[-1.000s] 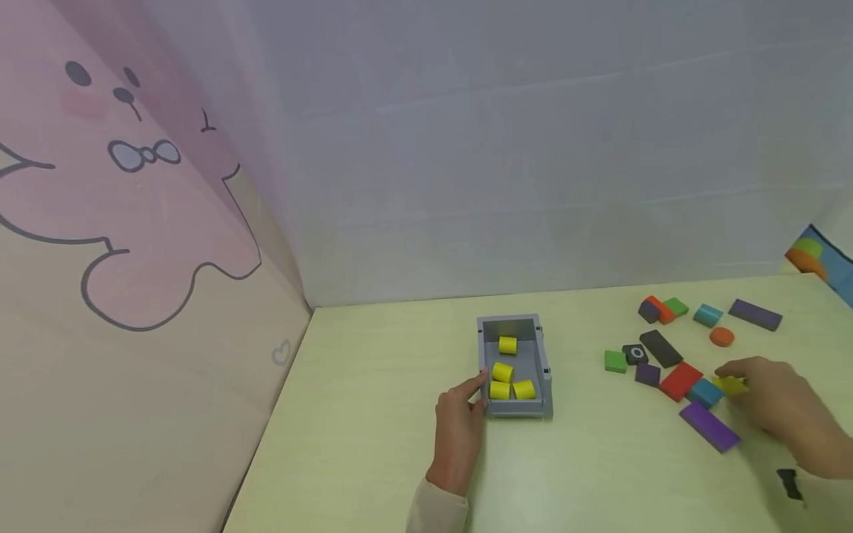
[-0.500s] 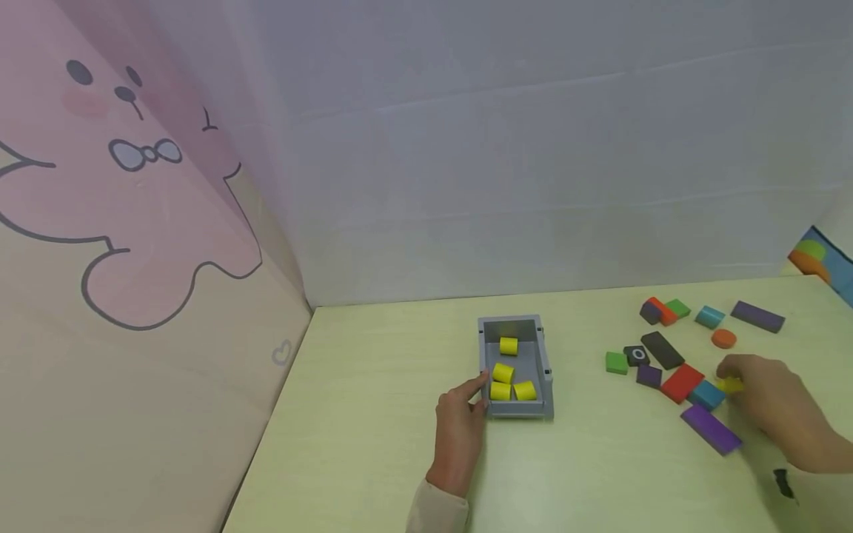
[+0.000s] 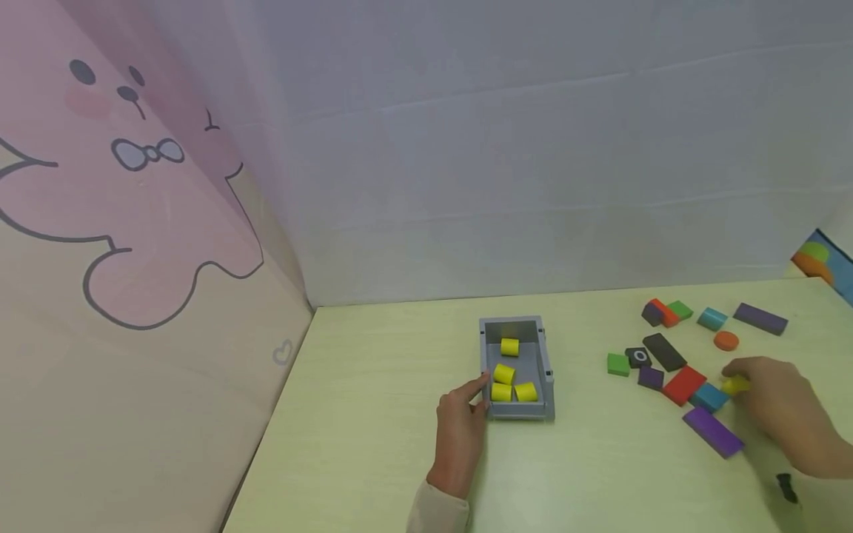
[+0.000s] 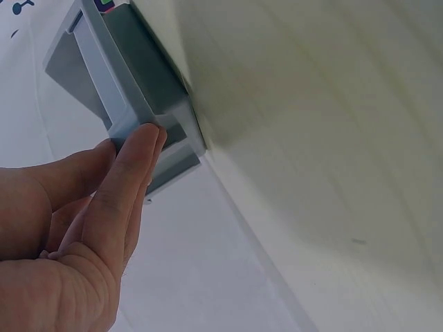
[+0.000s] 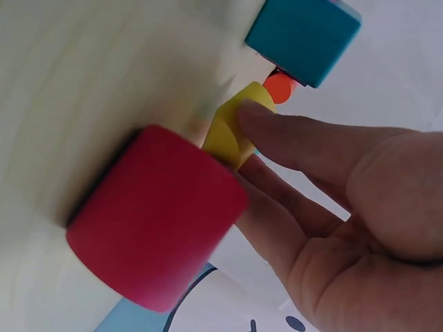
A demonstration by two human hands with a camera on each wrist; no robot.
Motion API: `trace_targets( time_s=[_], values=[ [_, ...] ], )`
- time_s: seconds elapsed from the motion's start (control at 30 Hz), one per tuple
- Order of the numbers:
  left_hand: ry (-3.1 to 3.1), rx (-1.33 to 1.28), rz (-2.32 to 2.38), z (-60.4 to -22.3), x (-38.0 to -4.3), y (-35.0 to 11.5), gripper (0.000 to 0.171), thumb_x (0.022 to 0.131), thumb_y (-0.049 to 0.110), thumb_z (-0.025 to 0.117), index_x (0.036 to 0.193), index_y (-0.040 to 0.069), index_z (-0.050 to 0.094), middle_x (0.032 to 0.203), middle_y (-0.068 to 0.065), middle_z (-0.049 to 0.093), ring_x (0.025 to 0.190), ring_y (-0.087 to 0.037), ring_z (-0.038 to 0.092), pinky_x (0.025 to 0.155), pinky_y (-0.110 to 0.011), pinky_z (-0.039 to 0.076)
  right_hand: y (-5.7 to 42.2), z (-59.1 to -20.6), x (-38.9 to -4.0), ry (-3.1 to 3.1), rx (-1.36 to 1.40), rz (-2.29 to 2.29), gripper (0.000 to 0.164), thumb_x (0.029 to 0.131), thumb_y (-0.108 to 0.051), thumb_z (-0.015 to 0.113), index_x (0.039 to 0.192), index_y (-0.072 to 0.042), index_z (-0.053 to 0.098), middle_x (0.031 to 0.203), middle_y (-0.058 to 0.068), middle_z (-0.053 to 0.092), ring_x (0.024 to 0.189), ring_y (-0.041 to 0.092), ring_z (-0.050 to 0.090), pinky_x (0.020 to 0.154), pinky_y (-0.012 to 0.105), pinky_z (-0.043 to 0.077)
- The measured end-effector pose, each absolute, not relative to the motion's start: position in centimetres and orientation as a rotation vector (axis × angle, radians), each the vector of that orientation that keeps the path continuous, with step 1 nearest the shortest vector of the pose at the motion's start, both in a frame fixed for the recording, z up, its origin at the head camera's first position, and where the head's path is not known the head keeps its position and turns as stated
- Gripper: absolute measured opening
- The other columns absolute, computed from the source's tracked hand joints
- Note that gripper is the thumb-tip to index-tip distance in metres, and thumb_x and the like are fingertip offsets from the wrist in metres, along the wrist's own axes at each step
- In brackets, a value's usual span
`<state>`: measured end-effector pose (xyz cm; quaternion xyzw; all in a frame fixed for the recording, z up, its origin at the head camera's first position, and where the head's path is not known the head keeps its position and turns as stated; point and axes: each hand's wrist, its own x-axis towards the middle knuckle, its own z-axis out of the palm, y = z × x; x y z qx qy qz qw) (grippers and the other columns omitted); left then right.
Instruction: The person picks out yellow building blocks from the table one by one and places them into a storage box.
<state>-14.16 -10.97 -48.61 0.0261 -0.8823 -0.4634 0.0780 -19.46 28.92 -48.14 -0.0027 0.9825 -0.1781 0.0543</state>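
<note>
The yellow block is pinched by the fingers of the right hand, just beside the blue block. During the last second it has hardly been moved; the gray tray, gripped by the left hand, remains unreached.

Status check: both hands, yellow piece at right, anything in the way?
Left hand grips side of rectangular grey plastic tray. Right hand pinches small yellow block, outside tray. Red rounded block close by, possible obstruction.
</note>
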Motion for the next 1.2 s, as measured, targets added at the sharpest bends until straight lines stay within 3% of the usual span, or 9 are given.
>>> trace_targets(
  time_s=[0.17, 0.27, 0.37, 0.7, 0.83, 1.2],
  values=[
    [-2.645, 0.079, -1.383, -48.6, -14.2, -10.9, 0.047, 0.076, -0.005, 0.067, 0.117, 0.019, 0.061, 0.116, -0.001, 0.059, 0.051, -0.002, 0.05, 0.046, -0.021, 0.042, 28.8, -47.4, -19.3, 2.975, 0.084, -0.579, 0.027, 0.076, 0.012, 0.054, 0.103, 0.015, 0.052, 0.093, 0.035, 0.051, 0.056, 0.023, 0.047, 0.045, 0.035, 0.045],
    [-2.636, 0.071, -1.386, -48.7, -14.2, -10.9, 0.048, 0.076, -0.006, 0.067, 0.117, 0.019, 0.061, 0.117, -0.002, 0.059, 0.052, -0.004, 0.051, 0.046, -0.021, 0.042, 28.4, -46.9, -19.3, 2.99, 0.112, -0.596, 0.027, 0.078, 0.011, 0.054, 0.105, 0.015, 0.05, 0.093, 0.035, 0.05, 0.051, 0.02, 0.046, 0.042, 0.032, 0.044],
    [-2.631, 0.07, -1.395, -48.7, -14.2, -10.9, 0.048, 0.076, -0.006, 0.067, 0.117, 0.019, 0.061, 0.117, -0.002, 0.059, 0.052, -0.005, 0.051, 0.046, -0.021, 0.042, 28.0, -46.5, -19.4, 3.025, 0.118, -0.593, 0.029, 0.078, 0.01, 0.057, 0.106, 0.015, 0.051, 0.097, 0.036, 0.049, 0.054, 0.021, 0.046, 0.044, 0.034, 0.043],
    [-2.636, 0.057, -1.387, -48.8, -14.2, -11.0, 0.048, 0.076, -0.006, 0.067, 0.117, 0.019, 0.061, 0.116, -0.001, 0.059, 0.056, -0.007, 0.055, 0.048, -0.022, 0.044, 26.5, -45.2, -19.7, 3.153, -0.068, -0.671, 0.031, 0.072, 0.012, 0.063, 0.102, 0.01, 0.057, 0.104, 0.036, 0.051, 0.08, 0.044, 0.049, 0.067, 0.057, 0.045],
    [-2.625, 0.047, -1.375, -48.9, -14.3, -11.0, 0.048, 0.075, -0.007, 0.067, 0.116, 0.019, 0.062, 0.115, -0.002, 0.06, 0.055, -0.006, 0.054, 0.047, -0.021, 0.043, 25.8, -44.8, -19.8, 3.152, -0.135, -0.71, 0.032, 0.071, 0.011, 0.064, 0.103, 0.009, 0.057, 0.105, 0.036, 0.051, 0.094, 0.053, 0.044, 0.074, 0.064, 0.041],
    [-2.617, 0.048, -1.379, -48.9, -14.2, -10.9, 0.049, 0.075, -0.007, 0.067, 0.116, 0.019, 0.062, 0.115, -0.003, 0.06, 0.054, -0.006, 0.053, 0.047, -0.021, 0.042, 24.2, -44.0, -20.2, 3.142, -0.311, -0.796, 0.035, 0.07, 0.008, 0.067, 0.103, 0.006, 0.06, 0.099, 0.032, 0.057, 0.082, 0.044, 0.054, 0.06, 0.05, 0.05]
  ],
)
